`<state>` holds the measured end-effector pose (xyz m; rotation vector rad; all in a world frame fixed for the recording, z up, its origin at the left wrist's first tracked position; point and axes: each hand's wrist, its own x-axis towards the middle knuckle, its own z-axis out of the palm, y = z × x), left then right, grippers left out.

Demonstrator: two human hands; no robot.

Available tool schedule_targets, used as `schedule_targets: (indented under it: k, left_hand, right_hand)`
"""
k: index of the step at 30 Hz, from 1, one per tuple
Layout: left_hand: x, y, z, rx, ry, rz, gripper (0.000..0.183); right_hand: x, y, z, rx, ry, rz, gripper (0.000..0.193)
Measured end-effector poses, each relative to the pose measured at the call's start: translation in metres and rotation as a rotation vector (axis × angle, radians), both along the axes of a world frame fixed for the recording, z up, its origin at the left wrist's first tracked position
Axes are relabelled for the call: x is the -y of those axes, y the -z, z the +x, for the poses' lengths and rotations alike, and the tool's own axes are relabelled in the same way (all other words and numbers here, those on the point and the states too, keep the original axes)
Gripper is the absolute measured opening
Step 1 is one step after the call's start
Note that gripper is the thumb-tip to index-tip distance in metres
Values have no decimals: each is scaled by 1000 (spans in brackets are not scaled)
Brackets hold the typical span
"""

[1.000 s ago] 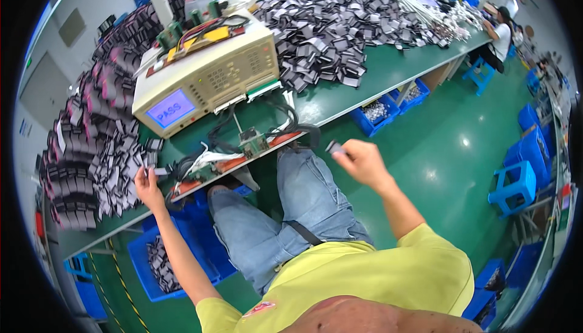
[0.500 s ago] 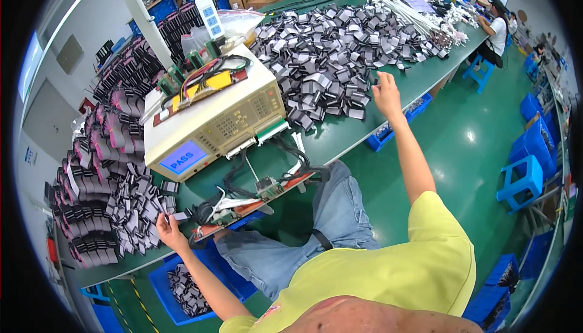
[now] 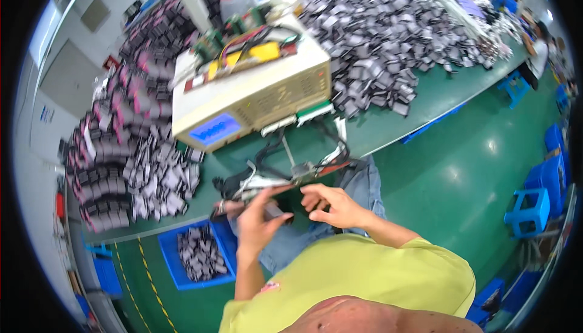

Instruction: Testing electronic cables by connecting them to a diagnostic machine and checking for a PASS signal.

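Note:
Both my hands are in front of my lap, close to the table's near edge. My left hand (image 3: 260, 220), thumb out, grips a short grey ribbon cable (image 3: 274, 212) with dark ends; motion blurs it. My right hand (image 3: 334, 207) is just to the right, its fingers bent and parted from the thumb, and I see nothing between them. Beyond the hands, a test fixture (image 3: 302, 172) with black and white leads runs along the table edge. Its leads reach up to a beige tester (image 3: 255, 105) with a lit blue screen.
A large heap of short ribbon cables (image 3: 376, 41) covers the green table (image 3: 388, 129) at the back. A smaller pile (image 3: 161, 181) and stacked cables (image 3: 100, 181) lie left. Below sits a blue bin (image 3: 173, 263) of cables. A blue stool (image 3: 527, 213) stands right.
My right hand has come back from beside the big heap to my lap. My left hand has moved right from the small pile, carrying a ribbon cable. The view has shifted.

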<state>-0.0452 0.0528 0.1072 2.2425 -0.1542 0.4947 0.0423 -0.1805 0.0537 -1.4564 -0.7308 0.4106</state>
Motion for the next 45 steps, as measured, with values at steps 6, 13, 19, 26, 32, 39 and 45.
schedule_targets:
  k: [6, 13, 19, 26, 32, 39, 45]
  left_hand:
    - [48, 24, 20, 25, 212, 101, 82]
    - [16, 40, 3, -298, 180, -635, 71]
    - [19, 65, 3, -530, 336, -1069, 50]
    - [28, 63, 7, -461, 291, -980, 32]
    - [16, 61, 8, -452, 214, -1061, 33]
    - [19, 59, 13, -262, 49, -728, 22]
    - [32, 71, 25, -28, -93, -404, 21]
  right_hand:
    - [-15, -2, 6, 190, 58, -97, 37]
    - [24, 19, 2, -392, 116, 141, 20]
    - [24, 17, -1, -372, 132, 106, 21]
    - [13, 13, -2, -195, 74, 21, 22]
    - [14, 12, 5, -481, 22, 95, 23]
    - [16, 28, 12, -199, 97, 93, 21]
    - [5, 34, 15, -11, 427, -49, 24]
